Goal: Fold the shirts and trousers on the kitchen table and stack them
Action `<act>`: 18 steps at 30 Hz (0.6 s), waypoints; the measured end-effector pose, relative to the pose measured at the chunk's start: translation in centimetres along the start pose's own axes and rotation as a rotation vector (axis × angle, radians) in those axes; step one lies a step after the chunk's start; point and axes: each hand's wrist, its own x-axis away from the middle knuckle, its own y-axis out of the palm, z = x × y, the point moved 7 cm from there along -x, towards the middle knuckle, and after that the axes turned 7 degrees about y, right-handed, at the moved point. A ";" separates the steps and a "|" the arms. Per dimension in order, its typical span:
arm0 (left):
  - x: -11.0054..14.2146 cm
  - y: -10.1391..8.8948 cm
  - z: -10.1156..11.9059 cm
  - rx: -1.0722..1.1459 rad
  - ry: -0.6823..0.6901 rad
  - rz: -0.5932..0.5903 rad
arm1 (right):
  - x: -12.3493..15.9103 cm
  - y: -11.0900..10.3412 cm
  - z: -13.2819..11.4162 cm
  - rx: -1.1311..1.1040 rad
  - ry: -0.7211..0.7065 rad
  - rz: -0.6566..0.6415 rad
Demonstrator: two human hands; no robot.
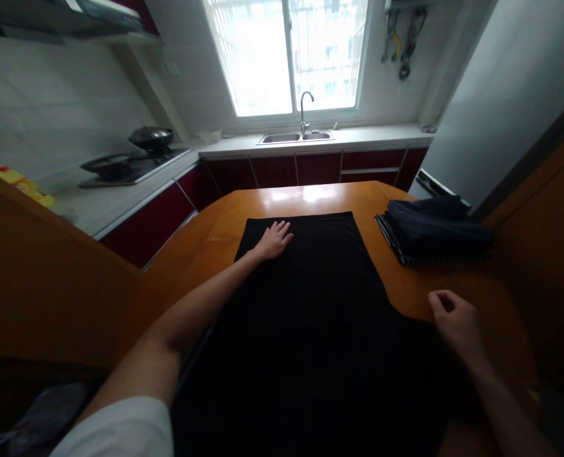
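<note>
A black cloth garment [310,317], apparently a pair of trousers, lies spread over the wooden table, its straight edge toward the window. My left hand [273,241] rests flat on it near the far left corner, palm down with fingers extended. Over on the right, my right hand [455,320] is beside the garment's right edge, thumb and forefinger curled together in a loop. Nothing shows between those fingertips. The near part of the garment runs out of view at the bottom.
Folded dark clothes [436,228] are stacked at the right of the wooden table [191,254]. Beyond the table are a counter with a sink [295,137] and a stove [139,168] with pans. A large pale appliance [505,108] stands at the right.
</note>
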 end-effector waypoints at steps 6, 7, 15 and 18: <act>12.2 4.7 10.0 0.128 0.290 -0.174 | 0.2 -0.4 0.1 0.010 -0.009 0.048; 14.1 5.1 11.1 0.139 0.319 -0.178 | 0.3 -0.6 -0.2 0.008 -0.018 0.056; 19.3 4.9 14.0 0.188 0.457 -0.127 | 2.8 -1.3 -7.2 0.044 -0.309 0.080; 18.4 4.6 10.5 0.132 0.286 -0.105 | 5.6 2.4 -11.3 0.053 -0.455 -0.134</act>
